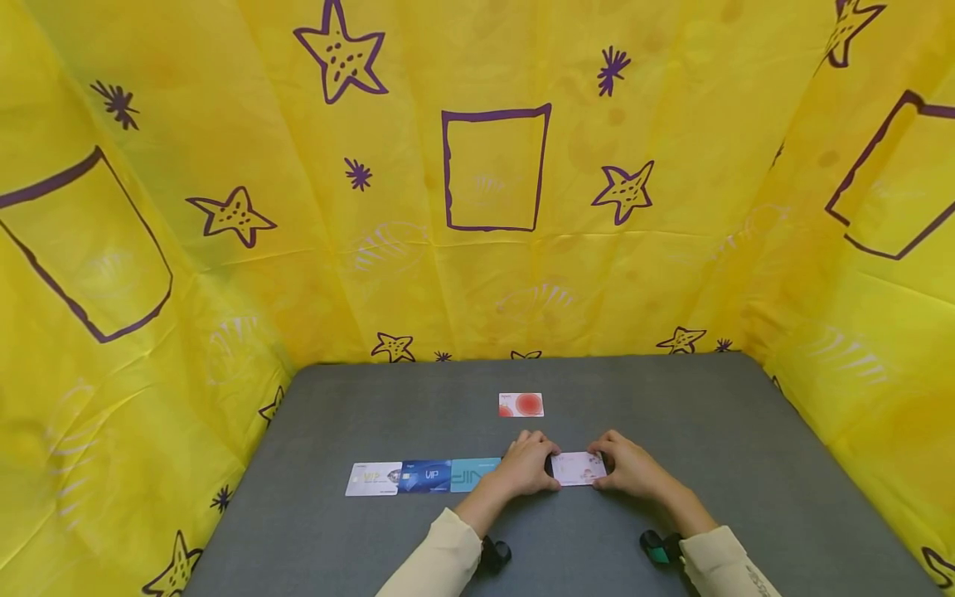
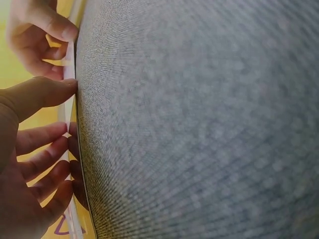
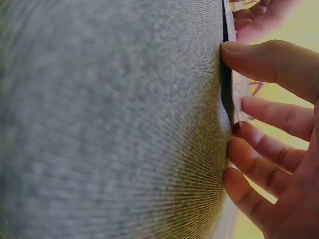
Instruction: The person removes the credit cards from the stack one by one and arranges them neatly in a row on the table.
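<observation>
A pale pink card [image 1: 578,469] with small printed marks lies low over the grey table between both hands. My left hand [image 1: 526,464] pinches its left end, thumb at the near edge and fingers at the far edge. At the opposite end, my right hand [image 1: 632,471] grips it the same way. A dark edge shows beside the card's left end. Left of the hands, a white VIP card [image 1: 373,479], a blue VIP card [image 1: 427,477] and a teal card [image 1: 472,474] form a row. The left hand partly covers the teal one.
Behind the hands, a white card with red circles [image 1: 521,405] lies alone on the grey table [image 1: 634,398]. Yellow cloth [image 1: 492,282] with drawn stars hangs along the table's back and both sides. Dark straps [image 1: 656,547] circle the wrists.
</observation>
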The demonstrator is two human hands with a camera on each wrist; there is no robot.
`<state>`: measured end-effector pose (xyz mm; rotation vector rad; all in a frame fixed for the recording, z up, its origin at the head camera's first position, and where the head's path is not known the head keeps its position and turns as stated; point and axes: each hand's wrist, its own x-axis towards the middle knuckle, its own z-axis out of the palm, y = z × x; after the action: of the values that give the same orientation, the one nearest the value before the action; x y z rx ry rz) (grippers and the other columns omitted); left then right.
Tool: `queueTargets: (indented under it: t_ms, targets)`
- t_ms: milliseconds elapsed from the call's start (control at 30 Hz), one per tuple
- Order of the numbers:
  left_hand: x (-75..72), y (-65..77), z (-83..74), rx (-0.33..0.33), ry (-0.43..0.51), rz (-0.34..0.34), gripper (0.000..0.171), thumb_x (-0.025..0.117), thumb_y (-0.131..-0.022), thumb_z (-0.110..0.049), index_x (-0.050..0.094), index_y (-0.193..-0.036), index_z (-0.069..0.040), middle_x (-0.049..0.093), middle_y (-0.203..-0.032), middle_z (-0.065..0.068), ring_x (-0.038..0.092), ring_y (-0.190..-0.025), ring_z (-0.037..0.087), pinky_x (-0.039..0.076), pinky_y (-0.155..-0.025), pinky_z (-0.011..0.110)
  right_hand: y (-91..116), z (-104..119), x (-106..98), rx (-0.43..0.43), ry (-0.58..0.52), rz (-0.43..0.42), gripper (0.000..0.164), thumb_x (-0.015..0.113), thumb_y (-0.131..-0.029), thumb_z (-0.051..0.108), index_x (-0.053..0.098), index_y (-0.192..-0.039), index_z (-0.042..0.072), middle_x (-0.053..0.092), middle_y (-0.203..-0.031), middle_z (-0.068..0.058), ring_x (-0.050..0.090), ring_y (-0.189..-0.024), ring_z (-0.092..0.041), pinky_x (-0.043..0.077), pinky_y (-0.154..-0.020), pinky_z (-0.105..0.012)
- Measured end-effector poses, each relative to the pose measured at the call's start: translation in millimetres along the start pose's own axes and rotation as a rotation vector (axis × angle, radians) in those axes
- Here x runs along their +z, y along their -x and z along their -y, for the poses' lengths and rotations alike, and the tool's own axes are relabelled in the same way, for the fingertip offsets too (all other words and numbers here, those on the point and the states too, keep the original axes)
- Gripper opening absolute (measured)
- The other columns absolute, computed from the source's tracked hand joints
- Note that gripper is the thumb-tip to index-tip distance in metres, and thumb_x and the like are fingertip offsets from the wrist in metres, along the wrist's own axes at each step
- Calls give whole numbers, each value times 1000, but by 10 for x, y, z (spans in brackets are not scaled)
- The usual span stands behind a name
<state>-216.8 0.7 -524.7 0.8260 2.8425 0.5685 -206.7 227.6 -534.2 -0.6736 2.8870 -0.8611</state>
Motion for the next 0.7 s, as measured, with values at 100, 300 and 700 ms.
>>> queueTargets:
  t_ms: [100, 300, 700]
  targets:
    - [-10, 6, -3, 0, -7, -2, 44, 83, -74, -32, 70, -112, -13, 60, -103, 2, 49, -97, 17, 40, -79, 27, -1, 14, 1, 6, -6, 1, 42, 85, -69, 18, 69, -105, 4, 53, -95, -1, 47, -79, -10, 39, -67, -23]
    - [-32, 27, -23, 21, -40, -14, 43, 83, -74, -32, 71, -111, -14, 60, -101, 0, 49, -94, 15, 40, -76, 26, 6, 29, 11, -3, -4, -13, 40, 86, -68, 17, 70, -102, 5, 53, -94, -1, 46, -78, -9, 39, -66, -23]
    - [-31, 35, -34, 20, -62, -19, 44, 83, -74, -33, 71, -113, -15, 60, -102, -1, 49, -94, 14, 41, -78, 26, 14, 51, 14, -14, 3, -29, 39, 85, -68, 15, 70, -103, 4, 53, -94, -1, 47, -79, -10, 39, -67, -24]
